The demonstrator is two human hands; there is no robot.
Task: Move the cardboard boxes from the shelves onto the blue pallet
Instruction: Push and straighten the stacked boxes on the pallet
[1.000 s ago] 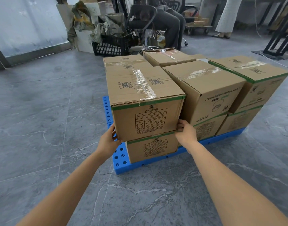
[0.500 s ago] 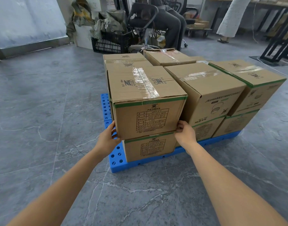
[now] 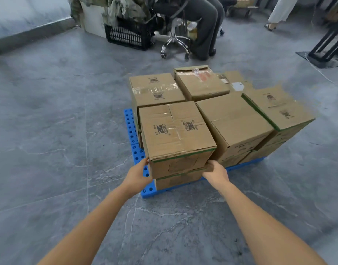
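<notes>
Both hands are on the top front box [image 3: 175,131], one at each lower front corner. Left hand [image 3: 139,175] clasps the corner at the box's 8 o'clock, thumb up by the front edge and fingers out of sight round the side wall. Right hand [image 3: 216,172] clasps the corner at 4 o'clock, fingers curled in under the bottom edge.

From where the person stands, the box lies dead ahead at 12 o'clock, squarely between the two hands, so neither is nearer. It sits on a lower box [image 3: 179,179] at the near left corner of the blue pallet [image 3: 132,131]. Its taped seam runs away from the person, from 6 towards 12 o'clock. At its 3 o'clock a neighbouring box [image 3: 235,121] stands close against it; I cannot tell whether they touch. At 12 o'clock a rear box [image 3: 156,90] sits right behind it.

My reading is that the box is down on the stack and only needs squaring. Any last nudge would go towards 12 o'clock, both hands pushing evenly so it does not twist against the neighbour. After that the hands can let go.
</notes>
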